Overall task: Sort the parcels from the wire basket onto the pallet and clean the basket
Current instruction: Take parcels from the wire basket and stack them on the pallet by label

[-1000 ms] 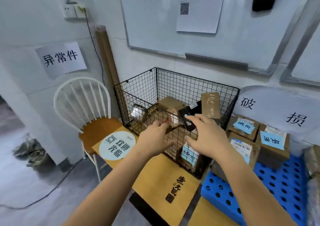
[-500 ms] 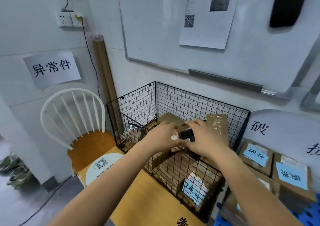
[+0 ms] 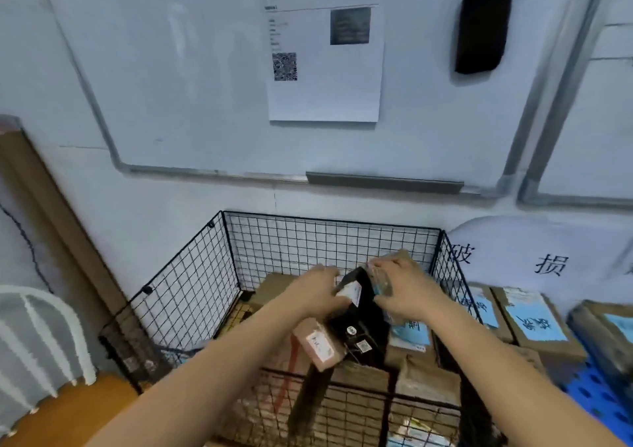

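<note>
Above the wire basket [image 3: 191,295] we hold the black parcel [image 3: 359,323] between both hands; its long axis runs from its far end, raised at our fingers, down and back toward us, so it sits steeply tilted; a white label lies near the upper end and two small stickers lower down. Our left hand [image 3: 318,292] curls round the upper left edge; our right hand [image 3: 407,292] grips the upper right edge, with something pale and blurred at its fingers that we cannot make out. A small brown box [image 3: 320,342] lies tilted just beside the black parcel's lower left, under our left wrist, white label up; we cannot tell whether it rests on the pile. Inside the basket brown cartons are packed close; a blue-labelled parcel [image 3: 411,333] sits against the right wall. Just right of the basket the blue pallet [image 3: 596,398] carries cardboard boxes [image 3: 534,323] with blue labels facing up; a white chair [image 3: 41,337] stands at left.
</note>
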